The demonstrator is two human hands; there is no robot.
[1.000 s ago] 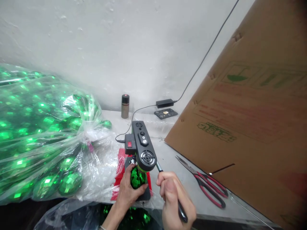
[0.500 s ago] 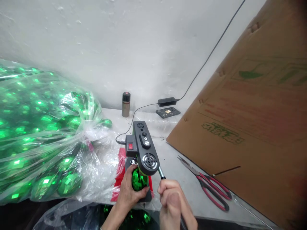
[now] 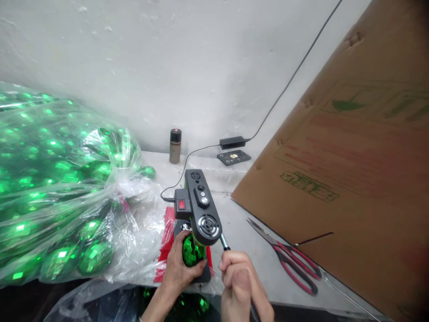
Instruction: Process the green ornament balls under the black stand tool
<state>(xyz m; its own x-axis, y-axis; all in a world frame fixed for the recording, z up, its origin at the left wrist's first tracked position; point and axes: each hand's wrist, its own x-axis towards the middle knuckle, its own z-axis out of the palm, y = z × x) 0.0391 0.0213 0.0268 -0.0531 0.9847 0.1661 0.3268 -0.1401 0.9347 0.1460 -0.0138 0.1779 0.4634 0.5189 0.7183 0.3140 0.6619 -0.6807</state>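
While our left hand (image 3: 178, 266) cups a faceted green bauble (image 3: 193, 252) beneath the front of what looks like a small benchtop drill press (image 3: 203, 208), our right hand (image 3: 244, 281) sits at 5 o'clock from its head, fingers clenched around a black-handled lever (image 3: 225, 242). Left fingers and thumb grasp the bauble by its sides, at 6 o'clock, over the black base plate (image 3: 203, 276), with red plastic sheeting (image 3: 163, 270) beneath. We judge this piece to be partway through its turn: it is in position and not yet released, but the head covers its top, so we cannot tell what is done there.

At 9 o'clock, a gathered clear plastic bag (image 3: 115, 179) bulges with similar baubles (image 3: 95, 255); at 6 o'clock, below the bench (image 3: 241, 210) edge, more green pieces (image 3: 203, 304) gleam in a second plastic bag (image 3: 100, 299). Which lot is finished and which waits, we cannot tell. At 4 o'clock, red-and-black scissors (image 3: 286, 257) lie apart from both hands.
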